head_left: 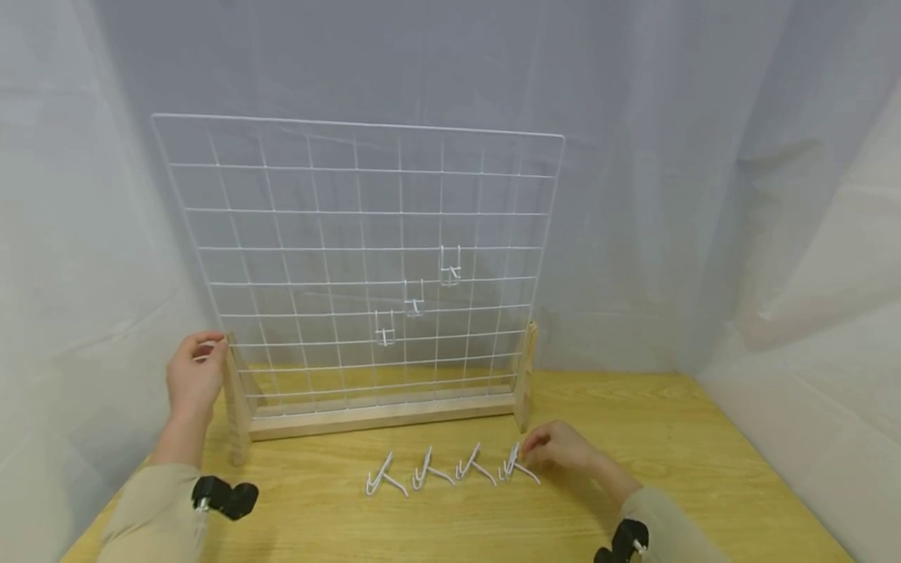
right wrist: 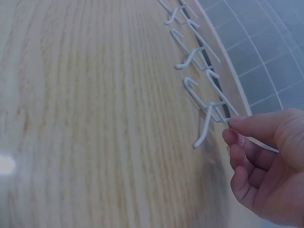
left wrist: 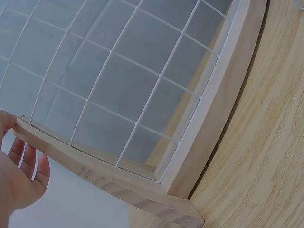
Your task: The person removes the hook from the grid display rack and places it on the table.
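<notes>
A white wire grid panel [head_left: 380, 212] stands upright in a wooden stand [head_left: 383, 417]. My left hand [head_left: 195, 374] pinches the top of the stand's left post [left wrist: 85, 166], thumb and forefinger at its tip and the other fingers loosely bent. On the table, several white wire hooks lie in a row in front of the stand. With thumb and forefinger, my right hand [head_left: 559, 447] pinches the end of the rightmost hook [right wrist: 205, 124], which still lies at the row's end. Three more hooks hang on the grid in a diagonal, the highest hook [head_left: 450, 270] on the right.
Beside the held hook lies another hook [head_left: 474, 466], and the leftmost hook [head_left: 384, 477] is at the row's other end. The wood-grain table [head_left: 669, 469] extends to the right. Pale sheeting [head_left: 633, 195] hangs behind and at both sides.
</notes>
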Action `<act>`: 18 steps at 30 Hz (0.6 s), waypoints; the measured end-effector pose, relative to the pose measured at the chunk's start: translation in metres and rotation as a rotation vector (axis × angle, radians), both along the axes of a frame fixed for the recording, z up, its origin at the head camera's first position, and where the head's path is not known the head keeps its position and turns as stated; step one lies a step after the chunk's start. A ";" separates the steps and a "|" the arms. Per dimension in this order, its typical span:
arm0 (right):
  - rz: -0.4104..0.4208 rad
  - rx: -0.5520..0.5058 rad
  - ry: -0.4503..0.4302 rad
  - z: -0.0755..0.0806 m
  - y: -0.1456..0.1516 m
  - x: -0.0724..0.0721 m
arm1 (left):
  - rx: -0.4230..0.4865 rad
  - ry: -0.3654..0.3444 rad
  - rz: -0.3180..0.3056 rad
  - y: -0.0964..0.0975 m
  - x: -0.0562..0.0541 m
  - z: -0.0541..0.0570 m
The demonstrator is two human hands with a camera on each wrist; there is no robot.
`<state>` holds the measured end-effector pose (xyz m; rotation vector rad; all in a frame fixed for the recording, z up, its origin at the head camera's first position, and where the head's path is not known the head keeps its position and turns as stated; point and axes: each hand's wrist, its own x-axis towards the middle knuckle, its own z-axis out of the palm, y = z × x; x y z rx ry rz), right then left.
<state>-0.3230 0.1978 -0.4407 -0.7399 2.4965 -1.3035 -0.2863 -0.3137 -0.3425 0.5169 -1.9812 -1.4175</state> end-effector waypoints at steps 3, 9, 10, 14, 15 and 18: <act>-0.014 -0.013 -0.007 0.006 0.000 -0.002 | -0.003 0.009 0.000 0.000 0.000 0.000; -0.010 0.009 0.018 0.018 -0.004 -0.006 | 0.000 0.005 0.006 -0.002 -0.002 0.000; -0.010 0.016 0.014 0.019 -0.005 -0.007 | -0.003 0.005 0.005 -0.002 -0.002 0.000; -0.018 0.033 0.013 0.024 -0.009 -0.011 | -0.005 0.001 0.002 -0.001 -0.001 0.000; -0.020 0.033 0.015 0.026 -0.010 -0.012 | -0.005 0.000 0.001 -0.001 -0.001 -0.001; -0.025 0.035 0.025 0.032 -0.012 -0.014 | 0.004 -0.001 0.001 0.000 0.000 0.000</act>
